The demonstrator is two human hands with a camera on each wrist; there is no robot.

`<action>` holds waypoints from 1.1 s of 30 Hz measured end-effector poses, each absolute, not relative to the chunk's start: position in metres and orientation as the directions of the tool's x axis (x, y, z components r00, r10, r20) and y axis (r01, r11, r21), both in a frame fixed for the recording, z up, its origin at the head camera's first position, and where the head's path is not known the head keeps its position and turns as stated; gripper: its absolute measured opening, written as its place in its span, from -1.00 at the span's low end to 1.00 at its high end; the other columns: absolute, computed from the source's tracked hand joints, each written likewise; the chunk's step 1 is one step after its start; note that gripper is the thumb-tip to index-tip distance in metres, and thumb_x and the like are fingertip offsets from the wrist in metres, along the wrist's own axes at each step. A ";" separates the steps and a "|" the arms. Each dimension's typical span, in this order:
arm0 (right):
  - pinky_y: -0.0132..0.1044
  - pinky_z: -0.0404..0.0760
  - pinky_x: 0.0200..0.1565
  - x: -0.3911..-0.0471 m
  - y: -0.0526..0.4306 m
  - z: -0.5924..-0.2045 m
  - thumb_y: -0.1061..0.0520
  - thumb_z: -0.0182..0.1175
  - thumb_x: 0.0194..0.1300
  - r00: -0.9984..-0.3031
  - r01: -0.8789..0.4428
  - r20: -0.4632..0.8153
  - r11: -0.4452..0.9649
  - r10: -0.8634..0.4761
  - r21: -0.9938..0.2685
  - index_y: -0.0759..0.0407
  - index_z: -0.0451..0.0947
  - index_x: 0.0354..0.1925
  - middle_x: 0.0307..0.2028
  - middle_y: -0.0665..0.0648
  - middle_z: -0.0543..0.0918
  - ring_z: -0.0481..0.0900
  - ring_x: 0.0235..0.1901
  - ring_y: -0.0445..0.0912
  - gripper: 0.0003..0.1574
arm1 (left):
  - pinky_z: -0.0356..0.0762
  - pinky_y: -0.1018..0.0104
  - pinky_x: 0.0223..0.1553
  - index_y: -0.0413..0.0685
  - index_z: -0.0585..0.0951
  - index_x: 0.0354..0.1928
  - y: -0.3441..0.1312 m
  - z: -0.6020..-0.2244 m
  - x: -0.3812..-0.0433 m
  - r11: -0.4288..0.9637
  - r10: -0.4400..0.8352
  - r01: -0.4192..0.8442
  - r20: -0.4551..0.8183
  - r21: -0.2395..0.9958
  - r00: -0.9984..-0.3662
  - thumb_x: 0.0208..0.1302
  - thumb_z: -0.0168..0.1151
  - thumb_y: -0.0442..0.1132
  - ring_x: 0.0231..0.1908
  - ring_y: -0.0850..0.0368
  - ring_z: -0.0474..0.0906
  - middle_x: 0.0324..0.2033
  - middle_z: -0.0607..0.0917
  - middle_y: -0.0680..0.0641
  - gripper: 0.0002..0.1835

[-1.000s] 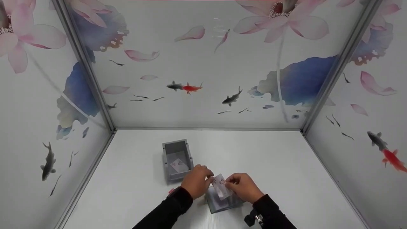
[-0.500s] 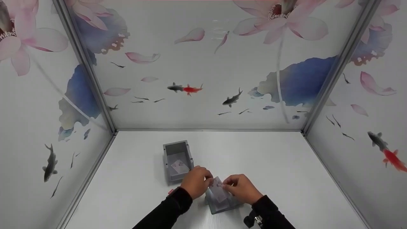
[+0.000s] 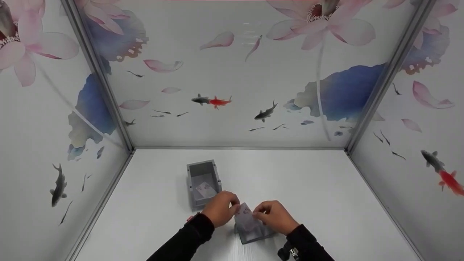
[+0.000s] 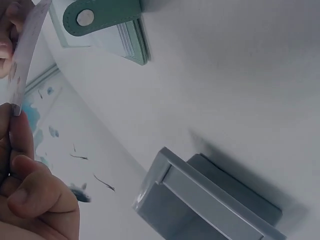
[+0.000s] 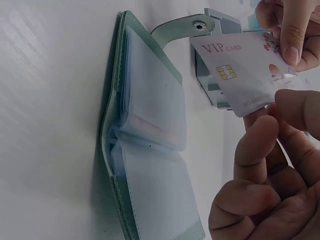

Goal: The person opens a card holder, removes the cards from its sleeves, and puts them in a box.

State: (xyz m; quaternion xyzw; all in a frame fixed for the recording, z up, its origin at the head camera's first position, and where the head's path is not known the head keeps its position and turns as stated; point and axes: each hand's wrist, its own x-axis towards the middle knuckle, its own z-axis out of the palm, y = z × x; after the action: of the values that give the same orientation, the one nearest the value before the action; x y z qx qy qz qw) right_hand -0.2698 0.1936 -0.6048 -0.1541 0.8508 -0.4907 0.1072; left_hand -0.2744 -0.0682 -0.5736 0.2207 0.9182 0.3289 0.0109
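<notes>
Both hands pinch one white plastic card printed "VIP CARD", with a gold chip and a floral pattern. My left hand has a corner of it between thumb and finger; my right hand pinches its edge on the other side. In the head view the card is held tilted over a card holder. That card holder lies spread wide, with a green cover, clear plastic sleeves and a snap strap. A reddish print shows faintly through one sleeve.
Left of the card holder, close by my left hand, stands a grey box, with a similar printed card lying inside. White walls with flower and fish pictures enclose the white table on three sides.
The card has come down a little and shifted left. My left hand has moved slightly left and down; my right hand has come slightly left. Card holder and box stay put.
</notes>
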 end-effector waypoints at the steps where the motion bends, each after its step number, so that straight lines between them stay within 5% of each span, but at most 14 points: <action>1: -0.36 0.61 -0.31 -0.270 0.194 -0.605 0.13 0.43 0.54 -0.932 -0.154 -0.033 0.475 -0.361 -0.866 0.16 0.88 -0.14 -0.21 0.04 0.82 0.64 -0.40 -0.18 -0.86 | 0.71 0.12 0.11 0.07 0.83 -0.18 -0.072 -0.574 -0.274 0.684 0.412 0.405 0.137 0.607 -0.901 0.61 0.42 -0.19 0.01 0.08 0.73 -0.17 0.80 0.11 -0.88; 8: -0.36 0.60 -0.30 -0.268 0.196 -0.607 0.15 0.42 0.54 -0.941 -0.129 -0.046 0.478 -0.337 -0.869 0.31 0.85 -0.09 -0.24 0.02 0.81 0.65 -0.38 -0.16 -0.78 | 0.70 0.16 0.04 0.06 0.83 -0.17 -0.099 -0.569 -0.278 0.689 0.357 0.410 0.212 0.598 -0.910 0.62 0.42 -0.18 -0.02 0.10 0.74 -0.15 0.83 0.08 -0.88; 22: -0.35 0.57 -0.26 -0.264 0.199 -0.606 0.12 0.42 0.54 -0.946 -0.116 -0.054 0.489 -0.320 -0.865 0.28 0.85 -0.12 -0.22 0.03 0.83 0.62 -0.35 -0.14 -0.79 | 0.75 0.01 0.02 -0.02 0.83 -0.09 -0.149 -0.541 -0.312 0.745 -0.013 0.161 0.256 0.647 -0.967 0.66 0.36 -0.16 -0.05 0.03 0.75 -0.13 0.83 -0.04 -0.85; 33: -0.36 0.58 -0.28 -0.262 0.201 -0.608 0.11 0.44 0.54 -0.948 -0.087 -0.076 0.482 -0.308 -0.872 0.20 0.85 -0.16 -0.21 0.05 0.82 0.61 -0.31 -0.13 -0.82 | 0.79 -0.10 -0.03 -0.20 0.85 -0.18 -0.145 -0.564 -0.338 0.861 0.038 0.198 0.329 0.468 -0.943 0.53 0.45 -0.31 -0.10 -0.17 0.78 -0.22 0.87 -0.16 -0.90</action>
State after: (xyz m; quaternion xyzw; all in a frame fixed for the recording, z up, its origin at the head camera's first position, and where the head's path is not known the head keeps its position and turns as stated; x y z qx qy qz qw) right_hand -0.2618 0.2006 -0.6084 -0.1158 0.8535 -0.4957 0.1116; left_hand -0.3384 -0.1451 -0.5635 0.0622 0.9520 0.2559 -0.1563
